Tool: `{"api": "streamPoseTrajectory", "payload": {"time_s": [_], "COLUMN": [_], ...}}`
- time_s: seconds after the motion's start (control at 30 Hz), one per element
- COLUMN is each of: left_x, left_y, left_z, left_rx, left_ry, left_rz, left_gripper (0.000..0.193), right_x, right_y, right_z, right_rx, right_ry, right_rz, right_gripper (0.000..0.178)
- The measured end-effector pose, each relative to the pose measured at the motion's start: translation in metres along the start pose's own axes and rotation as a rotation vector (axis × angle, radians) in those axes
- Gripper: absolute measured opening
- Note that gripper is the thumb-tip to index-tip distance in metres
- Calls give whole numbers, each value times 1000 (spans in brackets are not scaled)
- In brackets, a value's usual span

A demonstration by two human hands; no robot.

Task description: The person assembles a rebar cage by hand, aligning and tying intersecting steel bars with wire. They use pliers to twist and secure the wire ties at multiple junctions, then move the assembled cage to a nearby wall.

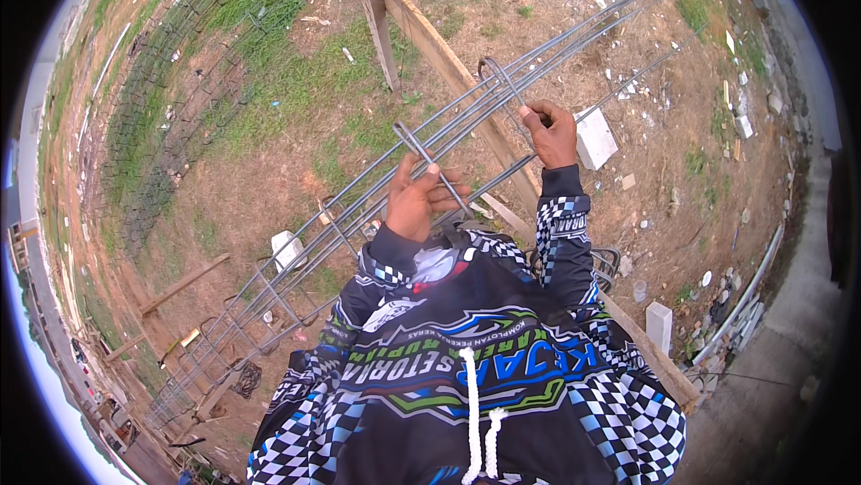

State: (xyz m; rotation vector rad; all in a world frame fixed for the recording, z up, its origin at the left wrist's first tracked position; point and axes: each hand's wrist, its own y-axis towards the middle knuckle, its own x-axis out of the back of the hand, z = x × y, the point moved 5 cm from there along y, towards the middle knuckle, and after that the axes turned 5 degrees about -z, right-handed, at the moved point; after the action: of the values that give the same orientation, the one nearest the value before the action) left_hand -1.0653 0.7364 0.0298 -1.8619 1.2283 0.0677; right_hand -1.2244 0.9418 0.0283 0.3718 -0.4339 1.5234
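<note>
Head view: pinching a grey bent-steel stirrup at long grey steel bars with right hand; holding second stirrup between left hand's thumb and fanned fingers. Seemingly hooped already lower left, bare upper right.

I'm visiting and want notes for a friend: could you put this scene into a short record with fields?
Left hand: thumb against a bent grey steel stirrup
Right hand: fingertips pinching a second bent grey steel stirrup
Bars: long, thin grey steel bars, running diagonally across the view
Wood: long brown wooden plank, crossing beneath the bars
Block: squarish white block, just right of the right hand
Ground: brown soil with patchy green grass
</note>
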Motion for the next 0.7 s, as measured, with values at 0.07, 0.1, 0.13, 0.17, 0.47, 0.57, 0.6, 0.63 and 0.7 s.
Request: {"api": "streamPoseTrajectory", "payload": {"time_s": [0.07,0.1,0.13,0.17,0.47,0.57,0.6,0.63,0.7], "left_x": [-2,-1,0,3,9,11,12,13,10], "left_y": [1,2,3,6,13,15,15,15,14], "left_z": [-1,0,2,4,13,16,18,19,17], "left_rx": [-2,-5,-6,-6,-5,-5,-7,-10,-6], "left_ry": [8,12,15,21,53,55,49,44,61], "left_rz": [-5,1,8,-9,-59,-29,-20,-12,-22], "left_gripper": [38,39,39,40,44,44,44,43,43], "right_x": [3,1,-1,-2,-16,-18,-18,-18,-17], "right_y": [13,18,22,24,19,21,21,22,23], "right_z": [-13,-24,-34,-36,-38,-43,-44,-45,-45], "right_rx": [-13,-7,-1,3,-26,-17,-21,-25,18], "right_ry": [2,-9,-20,-32,-208,-185,-184,-183,-228], "right_rz": [4,3,1,6,43,46,63,79,61], "right_gripper": [29,29,29,28,28,28,28,28,30]}}
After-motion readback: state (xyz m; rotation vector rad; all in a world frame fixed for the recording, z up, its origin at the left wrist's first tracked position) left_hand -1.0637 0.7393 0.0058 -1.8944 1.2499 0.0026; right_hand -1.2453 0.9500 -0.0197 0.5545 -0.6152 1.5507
